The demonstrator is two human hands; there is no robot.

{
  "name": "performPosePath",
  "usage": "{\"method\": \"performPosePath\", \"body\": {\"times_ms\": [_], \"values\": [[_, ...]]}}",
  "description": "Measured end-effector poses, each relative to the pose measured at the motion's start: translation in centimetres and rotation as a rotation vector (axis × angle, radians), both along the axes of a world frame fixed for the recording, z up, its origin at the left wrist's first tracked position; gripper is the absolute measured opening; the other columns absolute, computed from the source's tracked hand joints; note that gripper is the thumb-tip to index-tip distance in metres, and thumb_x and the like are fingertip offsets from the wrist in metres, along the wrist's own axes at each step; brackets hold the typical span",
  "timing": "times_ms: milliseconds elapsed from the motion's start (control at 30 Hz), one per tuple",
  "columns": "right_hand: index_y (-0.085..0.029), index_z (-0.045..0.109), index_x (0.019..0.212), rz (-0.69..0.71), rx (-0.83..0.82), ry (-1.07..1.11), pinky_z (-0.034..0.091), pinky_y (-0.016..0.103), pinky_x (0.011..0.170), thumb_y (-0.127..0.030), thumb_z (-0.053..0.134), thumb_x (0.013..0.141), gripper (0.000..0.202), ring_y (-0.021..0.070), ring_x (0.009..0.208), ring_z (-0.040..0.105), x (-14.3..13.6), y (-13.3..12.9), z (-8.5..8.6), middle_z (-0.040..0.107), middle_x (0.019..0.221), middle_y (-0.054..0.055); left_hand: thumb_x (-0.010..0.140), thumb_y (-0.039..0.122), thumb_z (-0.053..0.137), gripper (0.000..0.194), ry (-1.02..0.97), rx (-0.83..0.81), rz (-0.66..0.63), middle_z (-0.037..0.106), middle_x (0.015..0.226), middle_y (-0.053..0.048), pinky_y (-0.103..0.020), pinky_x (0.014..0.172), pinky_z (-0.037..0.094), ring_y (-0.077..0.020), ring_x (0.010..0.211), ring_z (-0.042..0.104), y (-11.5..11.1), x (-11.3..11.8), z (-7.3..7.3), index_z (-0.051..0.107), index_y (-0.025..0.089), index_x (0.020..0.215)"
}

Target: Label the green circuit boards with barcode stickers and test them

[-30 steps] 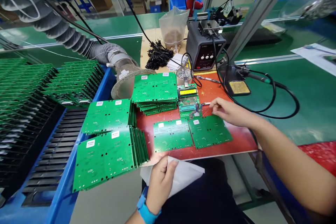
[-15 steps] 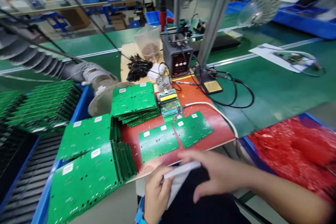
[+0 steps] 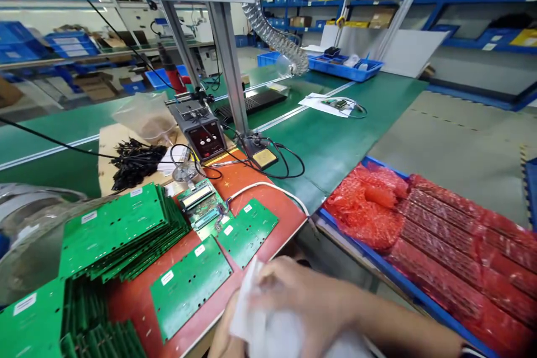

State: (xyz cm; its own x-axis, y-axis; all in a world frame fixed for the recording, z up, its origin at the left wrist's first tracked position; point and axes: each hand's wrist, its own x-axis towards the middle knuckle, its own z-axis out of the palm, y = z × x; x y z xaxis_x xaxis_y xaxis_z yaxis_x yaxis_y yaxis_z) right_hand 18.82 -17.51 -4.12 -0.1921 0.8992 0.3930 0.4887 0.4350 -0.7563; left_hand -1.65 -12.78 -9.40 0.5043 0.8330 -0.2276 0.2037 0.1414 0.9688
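My right hand (image 3: pixel 293 299) is closed around a thin white sheet (image 3: pixel 241 310), its fingers curled over the top and smeared by motion. Behind the sheet's lower left part is my left hand (image 3: pixel 224 333), closed on it, with most of its fingers hidden. Both hands are just off the front edge of the red mat (image 3: pixel 140 307). Nearest to them lie two flat green circuit boards, the left board (image 3: pixel 191 285) and the right board (image 3: pixel 249 229), each with small white labels. Behind them is a board with a display (image 3: pixel 199 201), joined to a white cable (image 3: pixel 272 185).
Stacks of green boards (image 3: pixel 111 229) stand at the left. A soldering station (image 3: pixel 205 137), an iron stand with a sponge (image 3: pixel 263 158) and black parts (image 3: pixel 136 165) are farther back. On the right, a blue tray (image 3: pixel 419 296) holds red bubble-wrapped packs (image 3: pixel 453 235). A metal post (image 3: pixel 230 67) rises behind.
The view has swung to the right, bringing the red packs fully into sight. My right hand, apart and spread before, has closed on the white sheet. The sheet is now raised more upright.
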Motion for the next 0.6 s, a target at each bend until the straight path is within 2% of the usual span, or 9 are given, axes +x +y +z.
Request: {"method": "performPosePath", "body": {"times_ms": [67, 100, 167, 233, 300, 367, 433, 500, 600], "values": [[-0.021, 0.058, 0.121, 0.030, 0.156, -0.080, 0.048, 0.043, 0.091, -0.034, 0.065, 0.079, 0.045, 0.0273, 0.113, 0.055, -0.5, -0.2, -0.2, 0.054, 0.127, 0.013, 0.082, 0.048, 0.052, 0.046, -0.147, -0.050, -0.019, 0.072, 0.096, -0.006, -0.041, 0.085, 0.054, -0.0289, 0.097, 0.065, -0.1, 0.8, 1.5, 0.061, 0.024, 0.120], [-0.022, 0.059, 0.119, -0.021, 0.239, -0.075, 0.050, 0.039, 0.088, -0.032, 0.066, 0.079, 0.042, 0.0259, 0.110, 0.057, -0.3, -0.2, 0.0, 0.055, 0.126, 0.012, 0.082, 0.050, 0.051, 0.049, -0.199, -0.060, -0.035, 0.071, 0.100, -0.007, -0.044, 0.086, 0.053, -0.0304, 0.100, 0.064, -0.2, 1.1, 2.1, 0.059, 0.023, 0.122], [-0.026, 0.063, 0.110, -0.199, 0.349, 0.028, 0.055, 0.031, 0.076, -0.028, 0.063, 0.080, 0.030, 0.0197, 0.096, 0.064, 1.1, 0.1, 0.8, 0.063, 0.115, 0.007, 0.082, 0.054, 0.051, 0.054, -0.284, 0.005, -0.042, 0.068, 0.110, -0.011, -0.048, 0.091, 0.049, -0.0333, 0.110, 0.059, -0.2, 1.8, 3.3, 0.058, 0.021, 0.124], [-0.028, 0.064, 0.100, -0.385, 0.408, 0.174, 0.055, 0.031, 0.070, -0.029, 0.056, 0.085, 0.017, 0.0175, 0.084, 0.066, 3.3, 1.1, 1.9, 0.067, 0.099, 0.002, 0.079, 0.052, 0.060, 0.054, -0.339, 0.177, 0.021, 0.059, 0.126, -0.011, -0.049, 0.100, 0.042, -0.0350, 0.124, 0.047, 0.2, 2.5, 4.5, 0.057, 0.023, 0.125], [-0.026, 0.061, 0.097, -0.554, 0.445, 0.290, 0.054, 0.037, 0.072, -0.031, 0.044, 0.090, 0.019, 0.0195, 0.084, 0.065, 5.0, 2.8, 2.6, 0.066, 0.091, 0.003, 0.070, 0.053, 0.070, 0.070, -0.326, 0.338, 0.108, 0.039, 0.146, -0.007, -0.047, 0.106, 0.035, -0.0344, 0.136, 0.031, 0.9, 3.5, 5.6, 0.047, 0.033, 0.133], [-0.025, 0.057, 0.095, -0.668, 0.479, 0.386, 0.053, 0.040, 0.073, -0.032, 0.035, 0.093, 0.023, 0.0204, 0.084, 0.063, 5.2, 4.6, 2.6, 0.063, 0.086, 0.004, 0.062, 0.068, 0.065, 0.100, -0.361, 0.296, 0.089, 0.009, 0.157, -0.005, -0.046, 0.104, 0.037, -0.0345, 0.140, 0.019, 1.9, 4.9, 6.6, 0.016, 0.040, 0.145], [-0.024, 0.055, 0.088, -0.679, 0.483, 0.436, 0.052, 0.039, 0.069, -0.036, 0.038, 0.090, 0.021, 0.0206, 0.078, 0.062, 3.6, 6.0, 1.9, 0.061, 0.080, 0.003, 0.060, 0.076, 0.058, 0.110, -0.443, 0.246, 0.098, -0.009, 0.157, -0.003, -0.046, 0.101, 0.041, -0.0351, 0.140, 0.017, 2.9, 6.5, 7.3, -0.003, 0.042, 0.145], [-0.023, 0.054, 0.078, -0.613, 0.448, 0.440, 0.051, 0.036, 0.061, -0.041, 0.052, 0.082, 0.019, 0.0201, 0.067, 0.060, 1.2, 6.5, 0.7, 0.058, 0.070, 0.002, 0.058, 0.074, 0.063, 0.111, -0.486, 0.314, 0.208, 0.003, 0.157, -0.006, -0.045, 0.104, 0.037, -0.0345, 0.138, 0.024, 3.8, 7.8, 7.7, 0.007, 0.038, 0.146], [-0.022, 0.053, 0.070, -0.524, 0.361, 0.434, 0.048, 0.030, 0.050, -0.037, 0.060, 0.076, 0.017, 0.0174, 0.055, 0.056, -1.9, 6.6, -1.4, 0.055, 0.060, -0.001, 0.066, 0.056, 0.071, 0.070, -0.356, 0.283, 0.305, 0.055, 0.129, -0.012, -0.040, 0.100, 0.041, -0.0296, 0.117, 0.053, 4.7, 9.2, 7.4, 0.054, 0.022, 0.125]]}}
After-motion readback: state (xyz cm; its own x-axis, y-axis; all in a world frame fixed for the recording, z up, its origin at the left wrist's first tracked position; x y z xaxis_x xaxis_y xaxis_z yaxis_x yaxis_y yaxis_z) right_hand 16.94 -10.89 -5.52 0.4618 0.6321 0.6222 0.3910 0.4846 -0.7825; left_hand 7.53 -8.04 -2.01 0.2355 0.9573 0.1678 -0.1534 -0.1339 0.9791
